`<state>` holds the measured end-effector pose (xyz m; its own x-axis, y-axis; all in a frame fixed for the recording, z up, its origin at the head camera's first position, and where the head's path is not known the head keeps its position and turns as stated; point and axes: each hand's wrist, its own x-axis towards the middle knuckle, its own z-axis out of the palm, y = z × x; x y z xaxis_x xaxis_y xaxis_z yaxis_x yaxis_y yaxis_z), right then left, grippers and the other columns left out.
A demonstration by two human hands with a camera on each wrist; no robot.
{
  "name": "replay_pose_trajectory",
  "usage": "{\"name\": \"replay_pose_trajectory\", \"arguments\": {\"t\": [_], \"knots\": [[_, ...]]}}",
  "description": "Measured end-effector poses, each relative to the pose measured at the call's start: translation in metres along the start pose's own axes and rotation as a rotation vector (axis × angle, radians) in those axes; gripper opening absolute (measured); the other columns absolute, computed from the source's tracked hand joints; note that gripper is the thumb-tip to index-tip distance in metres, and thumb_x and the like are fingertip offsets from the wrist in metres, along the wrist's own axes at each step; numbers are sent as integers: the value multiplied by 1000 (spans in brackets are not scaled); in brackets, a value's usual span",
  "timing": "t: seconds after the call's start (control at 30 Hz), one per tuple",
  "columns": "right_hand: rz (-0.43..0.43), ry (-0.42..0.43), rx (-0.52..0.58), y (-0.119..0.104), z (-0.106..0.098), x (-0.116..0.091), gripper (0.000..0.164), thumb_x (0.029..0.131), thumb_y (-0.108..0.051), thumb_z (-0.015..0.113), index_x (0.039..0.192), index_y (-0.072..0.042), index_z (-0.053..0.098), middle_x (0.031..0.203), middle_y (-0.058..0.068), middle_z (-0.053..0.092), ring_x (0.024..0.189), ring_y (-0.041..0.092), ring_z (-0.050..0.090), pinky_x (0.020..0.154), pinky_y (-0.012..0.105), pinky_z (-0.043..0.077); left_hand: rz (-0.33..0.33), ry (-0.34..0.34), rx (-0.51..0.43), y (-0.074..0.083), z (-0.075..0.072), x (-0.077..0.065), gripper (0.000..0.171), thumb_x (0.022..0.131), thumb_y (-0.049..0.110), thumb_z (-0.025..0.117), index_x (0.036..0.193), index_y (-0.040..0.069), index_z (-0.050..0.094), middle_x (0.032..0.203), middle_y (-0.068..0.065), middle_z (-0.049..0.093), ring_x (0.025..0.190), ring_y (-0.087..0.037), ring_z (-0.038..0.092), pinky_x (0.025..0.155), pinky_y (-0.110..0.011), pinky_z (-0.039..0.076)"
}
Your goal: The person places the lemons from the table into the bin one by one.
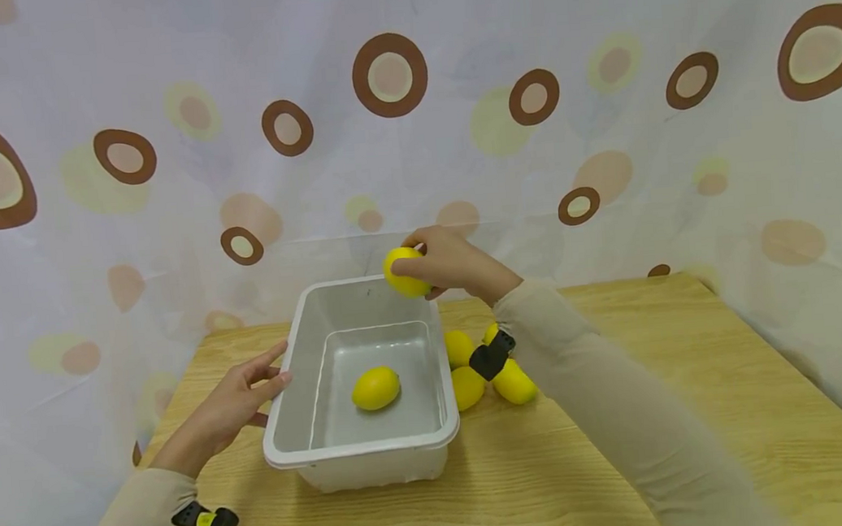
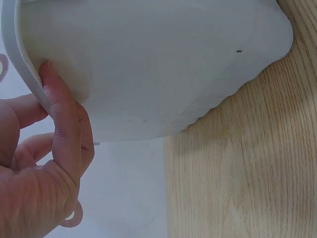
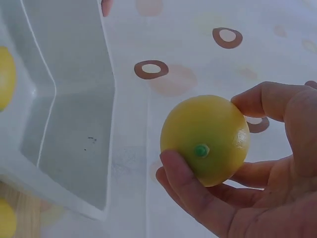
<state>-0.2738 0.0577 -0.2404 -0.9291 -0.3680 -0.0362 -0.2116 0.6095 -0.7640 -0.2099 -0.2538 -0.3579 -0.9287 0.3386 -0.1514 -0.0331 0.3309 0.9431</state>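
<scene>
A yellow lemon (image 1: 407, 272) is held by my right hand (image 1: 450, 262), up above the far right corner of a white plastic basin (image 1: 364, 446). In the right wrist view the thumb and fingers close around this lemon (image 3: 205, 139), whose green stem end faces the camera. A second lemon (image 1: 376, 388) lies on the basin floor. On the basin's left side, my left hand (image 1: 229, 403) grips the rim; the left wrist view has fingers (image 2: 64, 114) against the outer wall under the rim.
Several more lemons (image 1: 513, 383) sit on the wooden table (image 1: 622, 412) against the basin's right side, partly hidden by the right forearm and its black wrist strap (image 1: 492, 356). A patterned white curtain (image 1: 457, 154) hangs behind the table.
</scene>
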Motion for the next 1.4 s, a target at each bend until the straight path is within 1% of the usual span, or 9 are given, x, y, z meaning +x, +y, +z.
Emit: {"name": "replay_pose_trajectory", "arguments": {"t": [0.27, 0.4, 0.53, 0.73, 0.8, 0.87, 1.07, 1.27, 1.4], "knots": [[50, 1, 23, -5, 36, 25, 46, 81, -30, 59, 119, -5, 51, 104, 8, 53, 83, 21, 57, 57, 30, 53, 6, 1, 3, 1, 2, 1, 66, 90, 29, 52, 144, 18, 15, 117, -24, 41, 94, -27, 57, 66, -44, 52], [51, 23, -23, -6, 54, 32, 47, 80, -30, 59, 119, -5, 50, 102, 7, 53, 81, 19, 55, 59, 29, 53, -6, 12, 0, 1, 3, 0, 66, 90, 29, 51, 144, 18, 15, 117, -24, 42, 96, -28, 55, 66, -44, 52], [44, 51, -13, -8, 70, 36, 46, 80, -27, 61, 118, -3, 49, 101, 8, 53, 79, 19, 54, 58, 26, 52, -12, 16, 1, 0, 2, -2, 66, 90, 29, 51, 144, 18, 15, 118, -24, 42, 97, -28, 54, 67, -44, 52], [18, 105, -142, 1, 89, 43, 47, 78, -27, 64, 116, -2, 52, 101, 7, 56, 81, 18, 51, 68, 23, 44, -7, 13, 12, 0, 1, 0, 65, 90, 29, 52, 144, 19, 16, 118, -24, 42, 97, -27, 55, 67, -44, 52], [11, 112, -196, 7, 95, 45, 47, 77, -25, 67, 115, -1, 53, 99, 7, 58, 80, 17, 50, 69, 23, 42, -6, 12, 14, 0, 1, 0, 65, 90, 29, 52, 144, 19, 16, 118, -24, 42, 96, -27, 55, 67, -44, 52], [10, 117, -231, 13, 102, 49, 41, 75, -23, 68, 107, -1, 57, 93, 7, 59, 76, 17, 50, 66, 24, 42, -6, 12, 12, 0, 1, 0, 66, 89, 29, 52, 144, 19, 17, 117, -24, 42, 96, -27, 56, 67, -44, 52], [76, 123, -310, 31, 114, 52, 31, 72, -20, 70, 96, -4, 59, 89, 5, 58, 79, 19, 51, 70, 27, 43, -6, 10, 8, 1, 2, -1, 66, 89, 29, 52, 144, 18, 16, 117, -24, 42, 97, -27, 55, 67, -44, 52], [152, 98, -321, 41, 116, 48, 18, 72, -17, 69, 79, -6, 57, 73, 4, 52, 64, 18, 48, 53, 27, 41, -4, 9, 12, 0, 3, -1, 64, 91, 30, 50, 144, 19, 16, 118, -24, 40, 97, -27, 54, 66, -44, 52], [178, 64, -391, 46, 116, 48, 12, 72, -11, 68, 77, -6, 59, 73, 3, 53, 63, 18, 48, 51, 26, 40, -2, 9, 15, 1, 3, -1, 64, 91, 30, 50, 144, 20, 16, 118, -23, 40, 98, -28, 54, 65, -44, 52]]}}
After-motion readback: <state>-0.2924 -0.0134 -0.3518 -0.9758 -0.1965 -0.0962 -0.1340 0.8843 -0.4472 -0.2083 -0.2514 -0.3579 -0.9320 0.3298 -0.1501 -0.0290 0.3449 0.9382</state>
